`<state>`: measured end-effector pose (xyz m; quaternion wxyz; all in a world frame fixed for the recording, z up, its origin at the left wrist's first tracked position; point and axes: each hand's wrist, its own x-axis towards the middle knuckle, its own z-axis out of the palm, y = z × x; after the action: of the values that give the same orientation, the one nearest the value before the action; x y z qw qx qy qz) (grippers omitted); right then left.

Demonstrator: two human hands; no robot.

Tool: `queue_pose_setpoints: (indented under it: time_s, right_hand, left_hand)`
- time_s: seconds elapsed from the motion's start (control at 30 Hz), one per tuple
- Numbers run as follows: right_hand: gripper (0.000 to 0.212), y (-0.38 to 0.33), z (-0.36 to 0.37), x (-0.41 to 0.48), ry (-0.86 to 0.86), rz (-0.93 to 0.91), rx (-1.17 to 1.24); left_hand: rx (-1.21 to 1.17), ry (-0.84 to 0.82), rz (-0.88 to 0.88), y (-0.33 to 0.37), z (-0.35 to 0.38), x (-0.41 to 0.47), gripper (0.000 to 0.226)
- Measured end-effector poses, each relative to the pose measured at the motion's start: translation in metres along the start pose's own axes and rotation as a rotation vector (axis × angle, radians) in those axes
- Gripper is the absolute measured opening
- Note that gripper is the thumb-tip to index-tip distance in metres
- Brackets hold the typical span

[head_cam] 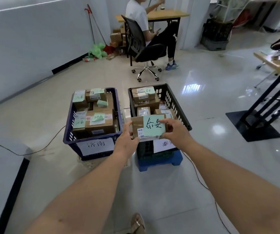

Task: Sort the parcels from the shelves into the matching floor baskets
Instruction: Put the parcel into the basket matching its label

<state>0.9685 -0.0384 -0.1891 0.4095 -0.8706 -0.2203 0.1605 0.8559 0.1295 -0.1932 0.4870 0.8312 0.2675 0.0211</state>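
Two-hand grip: left hand (pixel 127 134) and right hand (pixel 176 130) clamp small brown green-noted cardboard parcel (pixel 152 126) over 6 o'clock rim of black plastic basket (pixel 178 105). Early release: clips rim, falls outside.

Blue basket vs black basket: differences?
Blue basket is packed near its rim; black basket shows bare inner wall. Blue basket's label shows both characters; black basket's is partly hidden by the parcel in left hand and right hand. Black basket stands on a blue stool; blue basket doesn't. Both hold labelled parcels.
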Motion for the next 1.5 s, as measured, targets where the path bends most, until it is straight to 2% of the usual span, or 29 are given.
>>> queue_pose_setpoints:
  time_s: [0.33, 0.9, 1.23, 1.5]
  right_hand:
    - [0.056, 0.035, -0.013, 0.105, -0.038, 0.095, -0.014]
    - [0.055, 0.123, -0.058, 0.241, -0.24, 0.133, -0.034]
    - [0.055, 0.157, -0.015, 0.269, -0.344, 0.185, -0.051]
    - [0.052, 0.179, 0.011, 0.278, -0.328, 0.29, -0.053]
  left_hand:
    - [0.002, -0.048, -0.092, 0.01, 0.028, 0.11, 0.067]
    - [0.055, -0.045, -0.314, 0.035, 0.117, 0.232, 0.069]
    - [0.107, -0.068, -0.422, 0.001, 0.126, 0.256, 0.069]
    - [0.119, -0.155, -0.445, -0.021, 0.132, 0.28, 0.068]
